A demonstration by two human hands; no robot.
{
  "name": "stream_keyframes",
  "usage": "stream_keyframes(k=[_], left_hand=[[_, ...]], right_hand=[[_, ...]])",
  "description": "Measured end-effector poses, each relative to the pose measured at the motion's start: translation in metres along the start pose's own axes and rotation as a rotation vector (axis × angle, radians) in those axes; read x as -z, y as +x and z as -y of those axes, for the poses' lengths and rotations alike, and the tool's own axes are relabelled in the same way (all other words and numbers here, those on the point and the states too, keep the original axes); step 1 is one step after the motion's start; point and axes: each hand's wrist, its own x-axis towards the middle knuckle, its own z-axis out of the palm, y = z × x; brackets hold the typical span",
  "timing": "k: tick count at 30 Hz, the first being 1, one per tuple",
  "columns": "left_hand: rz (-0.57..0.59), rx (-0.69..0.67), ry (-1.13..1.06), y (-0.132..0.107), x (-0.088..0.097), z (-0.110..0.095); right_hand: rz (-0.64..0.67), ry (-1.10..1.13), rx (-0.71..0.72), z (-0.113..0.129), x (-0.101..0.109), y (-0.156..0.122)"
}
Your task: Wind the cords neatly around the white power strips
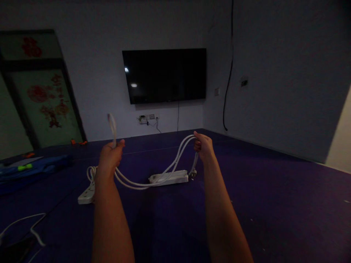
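Note:
A doubled white power cord (137, 185) sags between my two raised hands. My left hand (110, 155) is closed around one part of it, and a loop of cord sticks up above the fist. At the other end my right hand (203, 144) pinches the cord, with a plug (193, 174) hanging below on a short length. Behind the sagging cord lies a white power strip (175, 177) on the purple floor. A second white power strip (87, 195), its cord bundled, is partly hidden by my left forearm.
Dark blue cloth (41, 168) with a bright green item (25, 167) lies on the floor at left. A white cable (34, 230) runs near a dark object at lower left. On the far wall hangs a television (167, 76) above sockets (148, 117); a black cable (229, 80) dangles at right.

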Motion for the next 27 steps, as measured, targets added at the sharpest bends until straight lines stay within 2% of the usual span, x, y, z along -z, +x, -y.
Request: stream_keyframes(k=[2, 5, 8, 14, 17, 21, 25, 27], left_hand=[[0.071, -0.024, 0.28, -0.001, -0.012, 0.003], [0.109, -0.097, 0.526, -0.004, -0.031, 0.007], [0.109, -0.119, 0.604, -0.006, -0.048, 0.012], [0.26, -0.199, 0.819, -0.014, -0.068, 0.018], [0.32, -0.24, 0.853, -0.016, -0.073, 0.017], [0.519, -0.318, 0.881, -0.016, -0.071, 0.012], [0.733, -0.321, 0.571, -0.019, -0.065, 0.006], [0.766, -0.319, 0.426, -0.023, -0.062, 0.002]], right_hand=[[0.082, -0.033, 0.007, 0.0, -0.005, -0.003], [0.162, -0.094, 0.029, 0.002, -0.013, -0.006], [0.23, -0.158, 0.058, 0.003, -0.02, -0.01], [0.296, -0.251, 0.101, -0.004, -0.033, -0.01], [0.272, -0.317, 0.138, -0.011, -0.037, -0.006], [0.189, -0.384, 0.175, -0.016, -0.036, -0.003], [0.134, -0.377, 0.195, -0.014, -0.034, -0.002], [0.099, -0.365, 0.2, -0.013, -0.034, -0.002]])
